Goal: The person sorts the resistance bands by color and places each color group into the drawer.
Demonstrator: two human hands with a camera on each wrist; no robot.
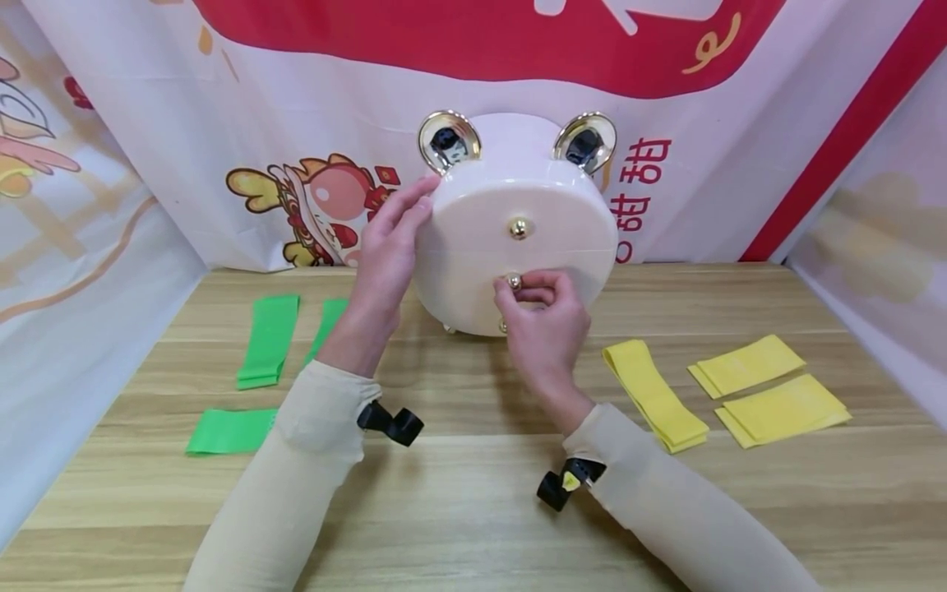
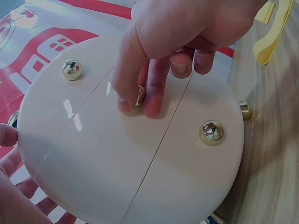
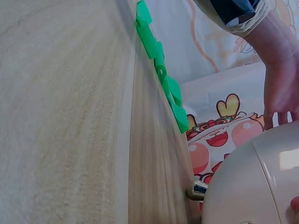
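Note:
A round white box (image 1: 473, 247) with two gold-rimmed ears stands upright on small gold feet, its front carrying three gold knobs in a column. The right hand (image 1: 551, 321) pinches the middle knob (image 1: 514, 281) between thumb and fingers; in the left wrist view the right hand (image 2: 173, 42) partly covers that knob (image 2: 140, 95). Against the box's upper left side rests the left hand (image 1: 388, 255), fingers fairly straight along the edge. The right wrist view also shows the left hand (image 3: 281, 84) touching the box's rim. Thin seams cross the front; all its parts lie flush.
Green folded strips (image 1: 268, 341) lie on the wooden table (image 1: 459, 501) at the left. Several yellow folded strips (image 1: 654, 395) lie at the right. Behind the box hangs a printed white and red cloth (image 1: 355, 107).

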